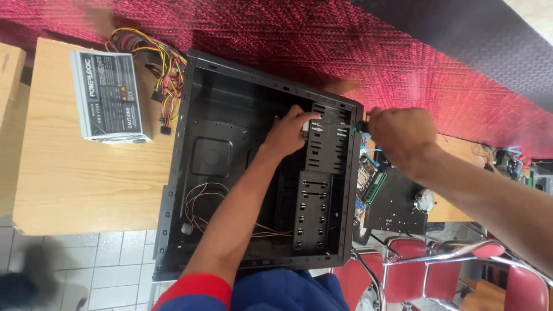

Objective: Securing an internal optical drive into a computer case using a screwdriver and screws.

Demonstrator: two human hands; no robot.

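Case: an open black computer case [230, 167] is lying on its side across the right edge of a wooden table [75, 184], its near end overhanging the table's front edge.
Left hand: the left hand [288, 133] is reaching inside the case – fingers curled against the perforated drive cage [322, 173] near the case's far right corner; whether it is gripping anything there, I cannot tell.
Right hand: the right hand [400, 135] is closing around a dark screwdriver [360, 126] – its tip meeting the case's outer right wall.
Look: thin wires [201, 204] are trailing over the case floor.
Nearby: a grey power supply [109, 95] is sitting at the table's far edge.
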